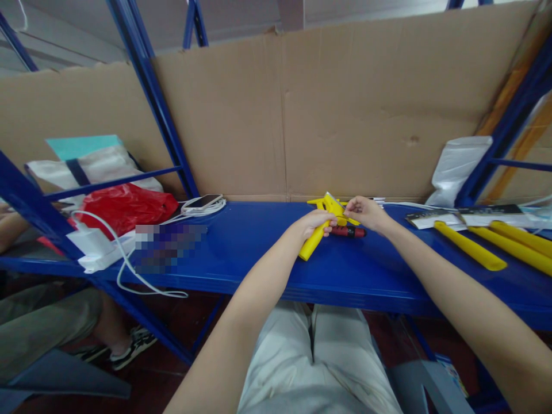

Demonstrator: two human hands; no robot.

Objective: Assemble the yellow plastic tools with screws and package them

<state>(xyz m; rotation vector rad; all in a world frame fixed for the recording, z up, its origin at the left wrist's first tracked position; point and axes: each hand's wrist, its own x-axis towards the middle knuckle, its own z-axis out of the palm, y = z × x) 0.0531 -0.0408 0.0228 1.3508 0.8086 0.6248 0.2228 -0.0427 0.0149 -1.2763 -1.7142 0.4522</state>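
My left hand (318, 222) is wrapped around a yellow-handled tool (311, 245), its handle slanting down toward me. The head of this tool has a pale, metal-looking edge and points up and away; it could be a scraper, but its kind is not certain. My right hand (363, 211) is at the tool's head with thumb and fingers pinched together. Whatever sits between those fingertips is too small to make out. Under both hands a red and black cylindrical tool (356, 232) lies on the blue table (254, 236). More yellow pieces (314, 202) show just behind, partly hidden.
Several yellow handles (470, 246) and black-and-white packages (489, 214) lie at right. A white plastic bag (459, 167) leans against the post. Leftward are a phone (206, 201), a red bag (129, 206) and a power strip (101, 260) with cables. Another person sits far left.
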